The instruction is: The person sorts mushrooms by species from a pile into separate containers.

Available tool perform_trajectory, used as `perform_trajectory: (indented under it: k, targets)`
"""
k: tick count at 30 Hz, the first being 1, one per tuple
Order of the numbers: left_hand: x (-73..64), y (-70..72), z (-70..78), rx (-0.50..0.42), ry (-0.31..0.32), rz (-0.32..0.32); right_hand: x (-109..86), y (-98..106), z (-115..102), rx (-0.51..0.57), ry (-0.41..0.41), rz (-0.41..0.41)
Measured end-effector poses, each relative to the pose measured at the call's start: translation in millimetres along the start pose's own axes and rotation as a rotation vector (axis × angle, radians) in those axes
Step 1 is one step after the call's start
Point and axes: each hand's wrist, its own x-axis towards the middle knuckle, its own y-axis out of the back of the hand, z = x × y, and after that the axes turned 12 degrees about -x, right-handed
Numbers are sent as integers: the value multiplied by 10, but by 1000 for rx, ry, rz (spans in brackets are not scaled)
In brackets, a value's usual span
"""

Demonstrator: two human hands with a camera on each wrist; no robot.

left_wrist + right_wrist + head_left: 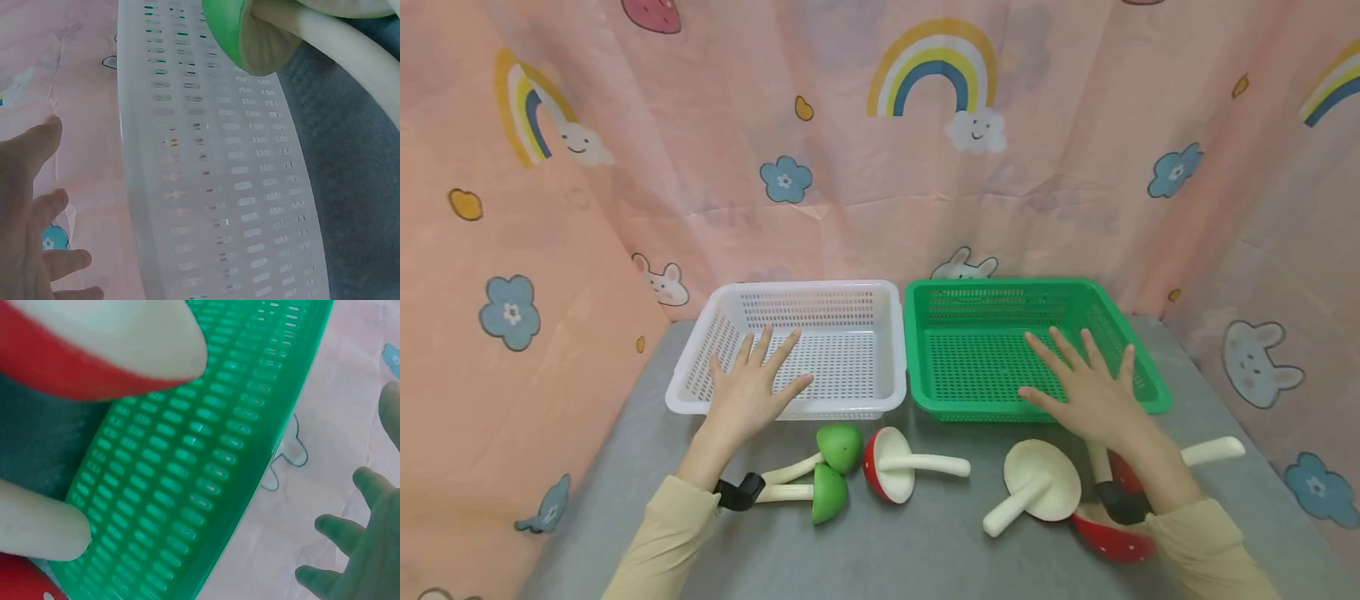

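Fingers spread, my left hand [745, 396] is over the near left part of a white plastic basket [850, 407] and holds nothing. My right hand [1093, 396], likewise spread and holding nothing, overlaps the front right of a green basket [970, 410] in the head view. Two green-capped toy mushrooms [839, 447] lie together beside the left wrist. Between the hands lie a red-capped mushroom [878, 467] and another with its cream underside [1042, 479] showing. Under the right forearm are more red-capped mushrooms [1112, 537], partly hidden by it.
Both baskets stand side by side at the back of a grey table [910, 558]. A pink patterned curtain [850, 233] hangs behind and along both sides. Each wrist wears a black strap and camera [741, 492]. A pale stem [1213, 451] sticks out right of the right forearm.
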Motion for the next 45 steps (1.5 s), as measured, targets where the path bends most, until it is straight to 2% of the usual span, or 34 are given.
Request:
perform_trajectory:
  k: [7, 16, 28, 37, 41, 45]
  targets:
    - [-75, -23, -60, -24, 1, 60, -17, 13, -115, 9, 39, 65]
    - [-157, -53, -111, -39, -2, 138, -43, 6, -247, 46, 48, 85]
    - [-297, -85, -223, -77, -32, 193, -140, -33, -448, 89, 104, 175]
    - [-370, -125, -306, -82, 28, 233, -228, -100, -629, 102, 183, 289]
    - [-398, -161, -346, -99, 10, 262, -263, -129, -713, 110, 208, 334]
    - [-426, -188, -364, -127, -23, 307, -278, -170, -783, 111, 230, 336]
